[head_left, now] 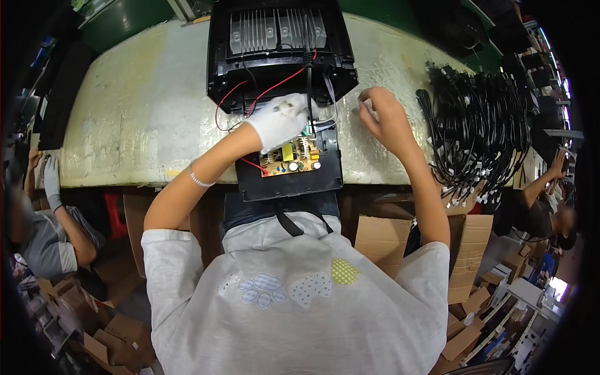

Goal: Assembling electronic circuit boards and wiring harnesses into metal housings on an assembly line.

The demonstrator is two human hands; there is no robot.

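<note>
My left hand (284,123), in a white glove with dark smudges, is closed at a black cord (309,81) that runs down from the black housing (219,69). Its fingertips are partly hidden. Below the glove, a tan circuit board (270,170) with a yellow transformer and several capacitors lies on a black panel (300,189) at the bench's front edge. Red and black wires and a pale wire bundle (334,100) link housing and board. To the right, my bare right hand (386,119) hovers over the bench, thumb and forefinger bent together; anything between them is too small to make out.
Metal heat sinks (253,34) sit inside the housing. A heap of black cords (478,125) covers the right of the pale bench (134,106). Cardboard boxes (382,240) stand under its front edge. Other people work at far left (56,231) and far right (537,206).
</note>
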